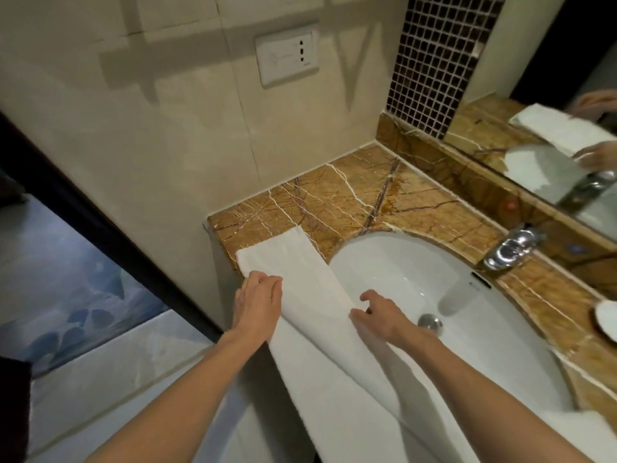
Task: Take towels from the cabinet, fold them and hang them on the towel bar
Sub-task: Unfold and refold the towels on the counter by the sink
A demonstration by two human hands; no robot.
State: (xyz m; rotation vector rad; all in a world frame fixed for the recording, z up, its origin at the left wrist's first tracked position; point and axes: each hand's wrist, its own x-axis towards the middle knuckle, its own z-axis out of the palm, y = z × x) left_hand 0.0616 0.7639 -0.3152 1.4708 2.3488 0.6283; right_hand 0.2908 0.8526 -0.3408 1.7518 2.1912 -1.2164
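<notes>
A long white towel (300,272) lies folded lengthwise along the front edge of the brown marble counter (350,192), partly over the white sink (417,279). My left hand (257,304) grips the towel's left edge near its far end, fingers curled on the cloth. My right hand (380,315) pinches the towel's right folded edge over the basin. The towel's near end runs down past my forearms and out of view. No cabinet or towel bar is in sight.
A chrome faucet (514,245) stands at the sink's back right, with the drain (430,320) in the basin. A mirror (551,135) reflects the towel and hands. A wall socket plate (287,58) is above the counter. A white dish (607,320) sits at far right.
</notes>
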